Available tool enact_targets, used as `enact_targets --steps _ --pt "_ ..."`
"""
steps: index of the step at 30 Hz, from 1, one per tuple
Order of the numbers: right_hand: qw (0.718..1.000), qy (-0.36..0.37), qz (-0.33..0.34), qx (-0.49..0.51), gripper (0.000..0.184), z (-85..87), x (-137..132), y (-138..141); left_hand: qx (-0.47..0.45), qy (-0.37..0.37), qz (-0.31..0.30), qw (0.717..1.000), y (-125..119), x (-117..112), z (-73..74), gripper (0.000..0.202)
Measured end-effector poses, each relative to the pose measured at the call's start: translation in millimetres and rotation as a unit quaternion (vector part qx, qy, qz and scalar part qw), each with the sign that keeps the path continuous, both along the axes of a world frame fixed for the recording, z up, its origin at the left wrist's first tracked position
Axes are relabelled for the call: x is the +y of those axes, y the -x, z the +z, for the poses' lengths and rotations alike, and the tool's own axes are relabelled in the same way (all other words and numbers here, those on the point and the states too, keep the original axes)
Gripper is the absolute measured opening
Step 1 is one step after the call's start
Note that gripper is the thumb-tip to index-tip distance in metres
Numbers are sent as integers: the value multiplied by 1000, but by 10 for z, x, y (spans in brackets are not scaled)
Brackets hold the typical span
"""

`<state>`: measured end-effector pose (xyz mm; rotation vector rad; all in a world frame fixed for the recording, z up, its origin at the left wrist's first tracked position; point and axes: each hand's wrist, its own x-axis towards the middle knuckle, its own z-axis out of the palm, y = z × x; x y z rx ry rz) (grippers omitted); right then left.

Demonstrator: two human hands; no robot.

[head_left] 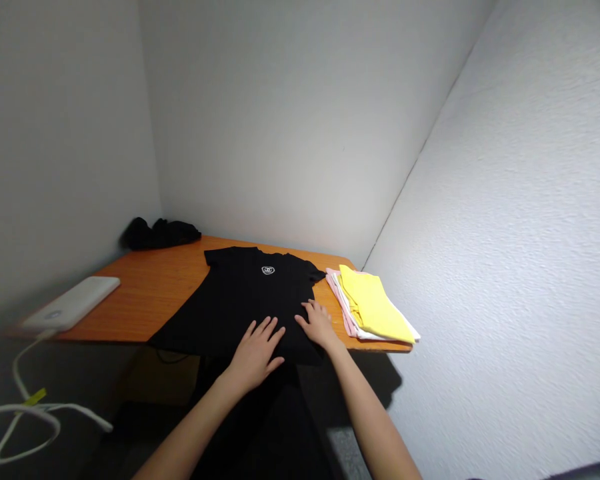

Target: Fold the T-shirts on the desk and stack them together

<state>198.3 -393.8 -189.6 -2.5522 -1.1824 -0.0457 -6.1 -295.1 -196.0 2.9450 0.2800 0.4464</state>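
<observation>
A black T-shirt (240, 300) with a small white crest on its chest lies spread out on the wooden table, collar toward the back wall. Its lower hem hangs over the table's front edge. My left hand (257, 352) rests on the lower middle of the shirt, fingers stretched and slightly spread. Near the shirt's right side edge lies my right hand (318, 324), its fingers also extended over the cloth. Neither hand grips anything.
Folded yellow, white and pink clothes are stacked (375, 307) at the table's right end. A crumpled black cloth (163, 234) lies at the back left. At the left edge is a white power bank (77, 301) with a dangling white cable (23, 380). Walls (280, 133) enclose the table (153, 283).
</observation>
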Motion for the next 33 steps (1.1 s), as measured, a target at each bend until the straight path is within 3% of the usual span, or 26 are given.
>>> enact_targets --steps 3,10,19,24,28,33 --pt "1000 -2 -9 -13 48 -80 -11 40 13 -14 9 1000 -30 5 -32 68" --pt "1000 -13 -9 -23 48 -93 -22 55 3 -58 21 998 -80 13 -193 85" --pt "999 -26 -12 -31 46 -99 -27 80 16 -74 24 997 -72 9 -169 89" --pt "998 -27 -11 -56 44 -76 -68 152 -17 -109 34 993 -72 5 -256 80" --pt "996 -43 22 -72 36 125 -82 -8 -31 -123 41 991 -60 -2 -297 79" --pt "995 -67 5 -76 33 546 116 -657 -69 -145 -6 987 -107 -139 -216 90"
